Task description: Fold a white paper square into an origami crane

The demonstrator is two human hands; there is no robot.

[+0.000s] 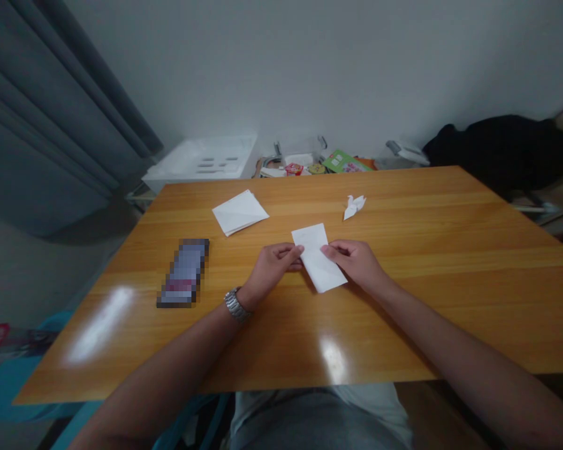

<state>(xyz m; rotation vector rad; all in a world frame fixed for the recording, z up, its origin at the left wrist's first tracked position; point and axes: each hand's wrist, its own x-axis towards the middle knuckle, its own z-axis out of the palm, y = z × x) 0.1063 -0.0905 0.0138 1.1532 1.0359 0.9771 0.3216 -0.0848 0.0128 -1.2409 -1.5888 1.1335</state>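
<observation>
A folded white sheet of paper (317, 257) lies on the wooden table (403, 300) in front of me. My left hand (273, 267), with a metal watch at the wrist, pinches the sheet's left edge. My right hand (354, 262) pinches its right edge, fingers curled. Farther back, a small folded paper crane (353, 205) sits on the table, and a stack of white square sheets (239, 212) lies at the back left.
A phone (184, 272) lies on the table to the left of my hands. Behind the table stand a white box (201, 161), small packets (342, 162) and a black garment (502, 147). A grey curtain (42, 112) hangs at the left.
</observation>
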